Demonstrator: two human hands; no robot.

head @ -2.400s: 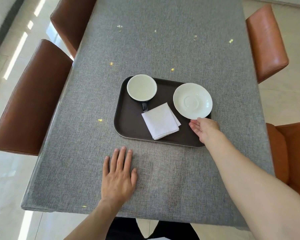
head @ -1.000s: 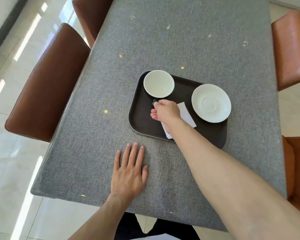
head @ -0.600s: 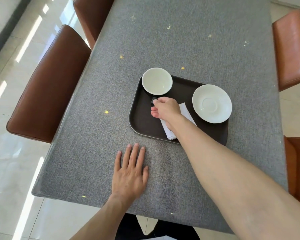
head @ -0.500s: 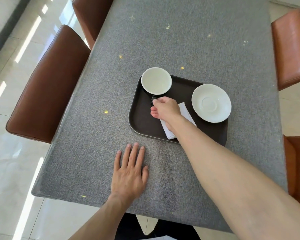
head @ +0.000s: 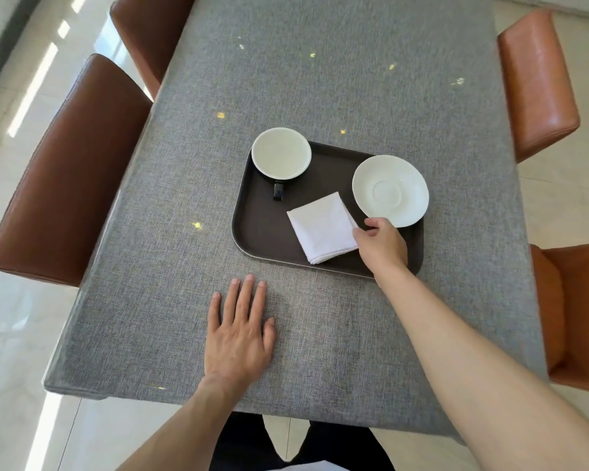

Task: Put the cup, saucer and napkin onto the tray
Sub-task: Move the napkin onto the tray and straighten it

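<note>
- While your left hand (head: 239, 338) lies flat on the counter (head: 354, 79), fingers spread, holding nothing.
- Your right hand (head: 381, 244) fingers pinch the saucer (head: 390, 190) rim on the tray (head: 259, 226).

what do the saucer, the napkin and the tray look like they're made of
Saucer: probably glazed ceramic; smooth glossy white with a pressed centre ring.
Napkin: looks like soft white cloth or thick paper, which one is unclear; matte, folded in layers that show at its near corner.
Tray: likely plastic, though that is a guess; dark brown, matte, with rounded corners and a low raised rim.
</note>
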